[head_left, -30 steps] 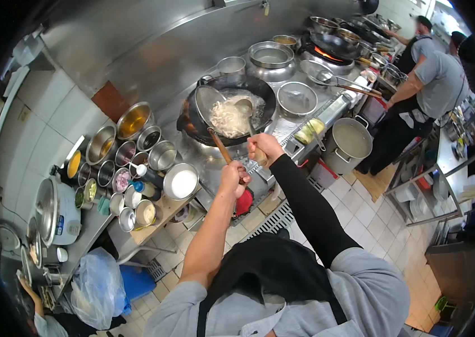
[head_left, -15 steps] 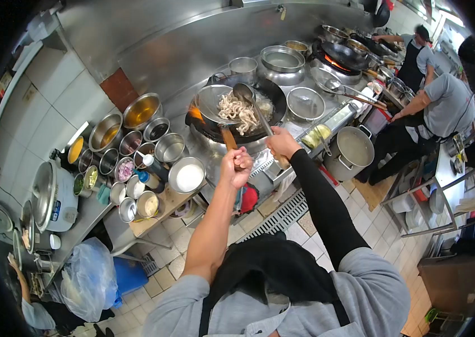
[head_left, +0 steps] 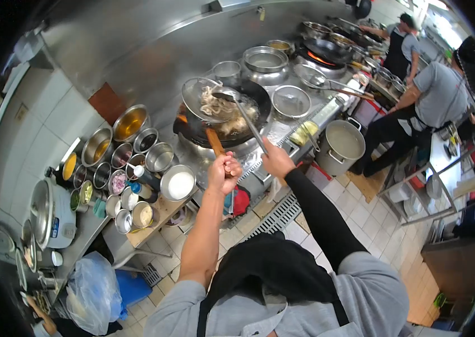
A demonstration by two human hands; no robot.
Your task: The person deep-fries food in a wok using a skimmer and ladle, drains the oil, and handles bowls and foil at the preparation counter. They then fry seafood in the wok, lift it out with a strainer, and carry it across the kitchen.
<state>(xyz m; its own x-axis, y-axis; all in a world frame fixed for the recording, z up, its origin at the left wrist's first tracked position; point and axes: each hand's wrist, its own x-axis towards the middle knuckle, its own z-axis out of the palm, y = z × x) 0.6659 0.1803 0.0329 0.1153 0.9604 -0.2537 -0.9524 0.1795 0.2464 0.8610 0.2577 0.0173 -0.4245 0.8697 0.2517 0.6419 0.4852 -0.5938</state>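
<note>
My left hand (head_left: 224, 170) is closed round the wooden handle of a wire strainer (head_left: 202, 100), held tilted over the left part of a black wok (head_left: 257, 104). Pale strips of food (head_left: 213, 102) lie in the strainer, and more show in the bubbling liquid below. My right hand (head_left: 277, 159) grips the handle of a metal ladle (head_left: 227, 94), whose bowl is at the strainer's right side, over the food. Orange flame shows at the wok's left edge.
Left of the wok stand several metal bowls (head_left: 130, 122) and a bowl of white contents (head_left: 181, 185). An empty strainer (head_left: 291, 101) rests right of it, with a large pot (head_left: 343, 147) beyond. Two people (head_left: 439, 98) work at the right; another person's arm (head_left: 41, 314) shows lower left.
The strainer has risen out of the liquid with food in it, then moved a little left and up. The ladle came over the strainer. The bubbling food was in the wok at first.
</note>
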